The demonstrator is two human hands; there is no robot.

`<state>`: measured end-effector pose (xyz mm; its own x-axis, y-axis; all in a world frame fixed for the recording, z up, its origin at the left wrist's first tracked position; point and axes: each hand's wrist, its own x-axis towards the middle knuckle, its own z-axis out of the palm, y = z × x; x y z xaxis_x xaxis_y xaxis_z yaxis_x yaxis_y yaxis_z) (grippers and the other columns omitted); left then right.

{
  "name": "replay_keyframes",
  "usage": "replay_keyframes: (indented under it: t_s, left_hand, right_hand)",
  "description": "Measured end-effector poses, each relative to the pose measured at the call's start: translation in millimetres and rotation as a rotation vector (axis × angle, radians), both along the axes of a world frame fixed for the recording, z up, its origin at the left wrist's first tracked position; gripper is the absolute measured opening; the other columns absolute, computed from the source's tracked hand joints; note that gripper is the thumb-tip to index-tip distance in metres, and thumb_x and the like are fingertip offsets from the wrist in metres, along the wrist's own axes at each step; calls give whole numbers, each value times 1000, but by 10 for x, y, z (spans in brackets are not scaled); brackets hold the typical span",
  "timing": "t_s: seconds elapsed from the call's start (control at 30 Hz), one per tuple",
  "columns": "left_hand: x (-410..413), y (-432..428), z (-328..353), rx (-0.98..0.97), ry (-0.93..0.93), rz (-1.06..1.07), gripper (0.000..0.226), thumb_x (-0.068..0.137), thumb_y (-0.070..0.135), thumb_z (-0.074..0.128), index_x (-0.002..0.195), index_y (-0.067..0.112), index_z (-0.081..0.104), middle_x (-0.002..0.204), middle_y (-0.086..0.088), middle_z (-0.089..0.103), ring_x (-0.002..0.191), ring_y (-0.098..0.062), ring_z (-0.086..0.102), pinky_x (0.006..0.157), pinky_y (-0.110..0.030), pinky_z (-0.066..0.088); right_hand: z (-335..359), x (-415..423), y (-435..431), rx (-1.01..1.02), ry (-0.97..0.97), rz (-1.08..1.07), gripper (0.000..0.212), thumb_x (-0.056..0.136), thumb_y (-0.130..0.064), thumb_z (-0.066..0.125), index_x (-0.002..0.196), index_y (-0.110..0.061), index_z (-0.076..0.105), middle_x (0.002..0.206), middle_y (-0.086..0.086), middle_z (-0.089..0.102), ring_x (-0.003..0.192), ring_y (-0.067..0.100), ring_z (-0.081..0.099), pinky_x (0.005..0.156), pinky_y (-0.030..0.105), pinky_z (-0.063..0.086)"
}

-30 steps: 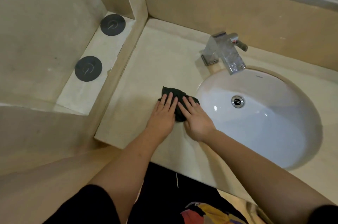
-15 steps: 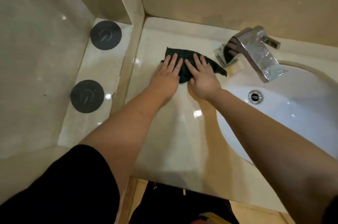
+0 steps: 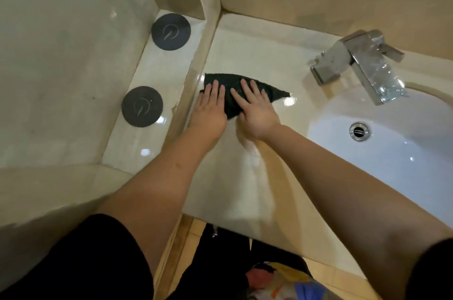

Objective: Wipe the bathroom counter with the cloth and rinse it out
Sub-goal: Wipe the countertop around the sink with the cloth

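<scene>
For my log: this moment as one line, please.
step: wipe counter | left hand: flat on cloth | right hand: flat on cloth | faucet: no stream

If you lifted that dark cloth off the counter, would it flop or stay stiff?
Probably floppy: the dark green fabric cloth lies flat under the left hand and right hand. It likely slides easily, since the glossy beige counter shines.

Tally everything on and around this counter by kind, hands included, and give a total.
Cloth: 1
Hands: 2 (left hand, right hand)
Round dark discs: 2
Faucet: 1
Sink basin: 1
Total: 7
</scene>
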<state>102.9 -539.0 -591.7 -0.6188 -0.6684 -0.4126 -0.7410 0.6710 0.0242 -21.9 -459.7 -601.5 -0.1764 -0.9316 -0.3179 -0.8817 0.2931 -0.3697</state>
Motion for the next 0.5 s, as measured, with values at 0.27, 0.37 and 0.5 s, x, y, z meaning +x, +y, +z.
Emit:
replay_keyframes:
  t_s: [0.27,0.37,0.5]
  left_hand:
    - [832,1050,-44,34,11,251,65,100,25,29,151,10,-9,159,-9,-15,147,-22,-12,120,-36,-5]
    - [994,1468,-39,51,32,271,65,101,28,28,152,10,-9,159,-9,-15,147,-22,-12,120,-36,-5]
    - [968,2041,-45,55,83,254,65,101,29,29,152,8,-8,159,-10,-13,147,-23,-10,118,-36,-6]
  right_hand:
    - [53,682,756,17,-13,263,63,96,-25,37,153,-27,11,161,4,-4,147,23,-10,117,42,-8]
    - [58,698,1106,22,-16,326,62,96,-24,37,153,-27,12,161,4,-3,147,23,-8,117,43,-6]
    - [51,651,1692,-2,-29,301,63,96,-21,39,153,-28,13,161,4,-2,148,23,-6,116,39,-8]
